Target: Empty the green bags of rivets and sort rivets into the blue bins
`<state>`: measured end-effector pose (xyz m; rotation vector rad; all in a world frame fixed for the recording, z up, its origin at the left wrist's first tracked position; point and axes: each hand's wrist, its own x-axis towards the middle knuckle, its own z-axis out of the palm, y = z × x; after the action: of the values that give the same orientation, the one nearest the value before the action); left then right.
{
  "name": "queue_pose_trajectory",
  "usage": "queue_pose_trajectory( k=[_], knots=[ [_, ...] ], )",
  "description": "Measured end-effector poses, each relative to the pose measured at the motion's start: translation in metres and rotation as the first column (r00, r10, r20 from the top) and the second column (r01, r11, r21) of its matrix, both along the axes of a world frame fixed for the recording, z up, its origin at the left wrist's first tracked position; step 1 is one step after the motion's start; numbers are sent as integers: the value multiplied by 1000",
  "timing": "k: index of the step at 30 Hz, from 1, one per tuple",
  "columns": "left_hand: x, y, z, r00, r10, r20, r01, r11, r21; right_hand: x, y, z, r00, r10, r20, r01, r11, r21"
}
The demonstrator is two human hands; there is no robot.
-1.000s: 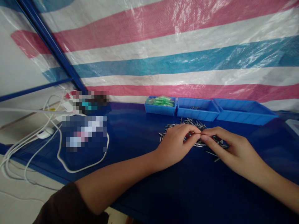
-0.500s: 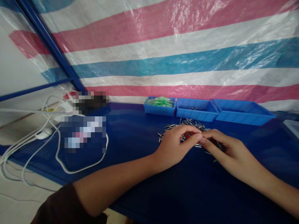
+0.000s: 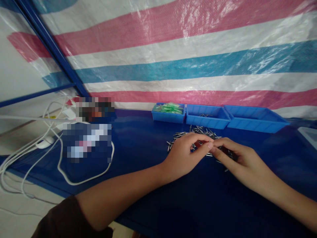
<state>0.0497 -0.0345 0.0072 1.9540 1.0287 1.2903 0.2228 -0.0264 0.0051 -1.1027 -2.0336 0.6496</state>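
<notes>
My left hand [image 3: 183,152] and my right hand [image 3: 239,160] meet fingertip to fingertip over a pile of thin metal pins or rods [image 3: 203,132]. Thumb and fingers are pinched together on each hand. Whatever lies between the fingertips is too small and too covered to make out. The pile spreads on the blue tabletop [image 3: 138,142], partly hidden behind both hands. Some loose pieces show beneath my right fingers.
Behind the pile stand three blue bins: the left bin [image 3: 168,118] holds green-and-clear pieces, the middle bin [image 3: 207,123] a few thin rods, the right bin [image 3: 257,125] further along. White cables [image 3: 71,181] lie at left. A translucent container [image 3: 308,137] sits at far right.
Both hands stay in nearly the same pinch over the pile. The whole view has shifted very slightly, with things appearing a little further left.
</notes>
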Motion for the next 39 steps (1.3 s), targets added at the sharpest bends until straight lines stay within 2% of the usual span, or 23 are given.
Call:
queue_pose_trajectory(
  k=[9,15,20,33,36,39],
  knots=[
    [-2,3,-1,999,31,-14,-30,999,26,1,3,-5,994,-88,-58,89,996,6],
    [-4,5,-3,998,41,-52,-39,999,36,2,3,-3,973,-145,-179,154,987,39],
    [-5,8,-6,996,20,-89,-13,997,81,1,0,-3,963,-137,-231,153,987,54],
    [-6,15,-9,980,-80,-183,107,984,140,6,-4,-1,999,-16,-44,26,975,221],
    [-7,14,-8,972,-94,-214,130,978,164,7,-4,3,1000,-21,14,17,958,286],
    [-7,12,-8,968,-97,-233,150,963,223,7,-4,10,995,-53,81,17,917,399]
  ],
)
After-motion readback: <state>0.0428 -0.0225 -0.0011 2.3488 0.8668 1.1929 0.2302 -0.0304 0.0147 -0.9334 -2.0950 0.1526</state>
